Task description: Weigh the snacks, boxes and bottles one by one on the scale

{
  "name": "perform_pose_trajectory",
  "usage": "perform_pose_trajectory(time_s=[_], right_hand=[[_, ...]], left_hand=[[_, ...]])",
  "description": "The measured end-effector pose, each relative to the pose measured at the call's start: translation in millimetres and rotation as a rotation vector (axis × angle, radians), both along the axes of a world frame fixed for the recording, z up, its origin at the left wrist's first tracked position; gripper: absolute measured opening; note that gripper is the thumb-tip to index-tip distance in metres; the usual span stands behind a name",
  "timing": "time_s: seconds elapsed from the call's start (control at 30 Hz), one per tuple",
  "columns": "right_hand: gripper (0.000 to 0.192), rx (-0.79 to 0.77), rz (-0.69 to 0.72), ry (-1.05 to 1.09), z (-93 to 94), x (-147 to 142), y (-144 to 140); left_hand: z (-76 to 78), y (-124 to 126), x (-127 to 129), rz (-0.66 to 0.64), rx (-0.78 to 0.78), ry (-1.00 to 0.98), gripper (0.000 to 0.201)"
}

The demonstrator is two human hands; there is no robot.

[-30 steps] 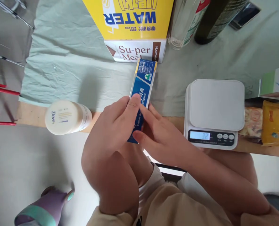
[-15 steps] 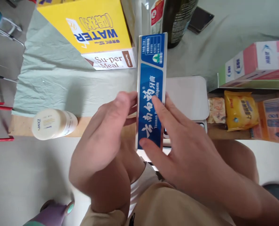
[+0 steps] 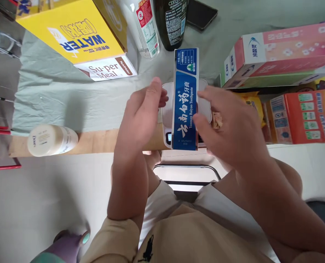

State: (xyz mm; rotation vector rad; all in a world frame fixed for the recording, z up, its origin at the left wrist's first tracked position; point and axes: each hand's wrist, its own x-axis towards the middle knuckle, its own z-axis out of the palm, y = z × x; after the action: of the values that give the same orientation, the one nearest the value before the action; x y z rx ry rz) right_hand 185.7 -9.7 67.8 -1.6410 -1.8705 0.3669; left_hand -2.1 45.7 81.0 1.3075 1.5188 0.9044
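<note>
A blue toothpaste box (image 3: pixel 184 109) lies lengthwise on a white kitchen scale (image 3: pixel 168 111), covering most of its plate. Part of the scale's lit display shows at the box's lower left corner. My left hand (image 3: pixel 140 113) is just left of the box, apart from it, with loosely bent fingers and nothing in them. On the other side my right hand (image 3: pixel 230 124) is open, thumb and forefinger spread beside the box's right edge. Whether those fingertips still touch the box I cannot tell.
A yellow carton (image 3: pixel 69 34) stands at back left beside a clear bottle (image 3: pixel 146 33), a dark bottle (image 3: pixel 170 25) and a black phone (image 3: pixel 202 14). A cream Dove bottle (image 3: pixel 51 140) is at the front left edge. Pink boxes (image 3: pixel 283 51) and an orange box (image 3: pixel 305 117) occupy the right.
The toothpaste box was between both hands and now lies on the scale. Both hands have moved apart from it to the sides. The view has shifted to the right.
</note>
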Motion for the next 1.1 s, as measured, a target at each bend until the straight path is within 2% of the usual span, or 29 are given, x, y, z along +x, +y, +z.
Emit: perform_pose_trajectory(time_s=[0.07,0.13,0.3,0.4,0.5,0.57,0.67,0.77,1.0,1.1], right_hand=[[0.035,0.101,0.004,0.068,0.5,11,3],[0.025,0.143,-0.018,0.148,0.4,18,5],[0.013,0.188,-0.104,0.376,-7.0,23,4],[0.013,0.155,-0.145,0.388,-16.3,25,2],[0.013,0.122,-0.103,0.396,-23.7,29,-2],[0.012,0.124,-0.068,0.424,-25.0,31,-5],[0.012,0.18,-0.044,0.476,-22.4,34,-10],[0.013,0.196,-0.047,0.506,-20.3,36,-15],[0.015,0.202,-0.024,0.513,-20.7,44,-30],[0.017,0.207,-0.024,0.544,-18.8,44,-38]], left_hand=[[-5.8,4,-5,0.046,0.095,-0.045,0.054],[-13.3,9,-13,0.038,0.177,-0.083,0.049],[-31.0,18,-33,-0.135,0.427,-0.091,0.041],[-32.7,10,-36,-0.174,0.475,-0.011,0.049],[-32.3,-9,-28,-0.164,0.505,0.066,0.052],[-34.3,-26,-16,-0.163,0.51,0.122,0.056],[-40.3,-51,4,-0.217,0.466,0.281,0.075],[-43.9,-60,13,-0.257,0.415,0.387,0.08],[-33.0,-38,-4,-0.261,0.274,0.363,0.081],[-37.8,-28,-12,-0.281,0.26,0.35,0.086]])
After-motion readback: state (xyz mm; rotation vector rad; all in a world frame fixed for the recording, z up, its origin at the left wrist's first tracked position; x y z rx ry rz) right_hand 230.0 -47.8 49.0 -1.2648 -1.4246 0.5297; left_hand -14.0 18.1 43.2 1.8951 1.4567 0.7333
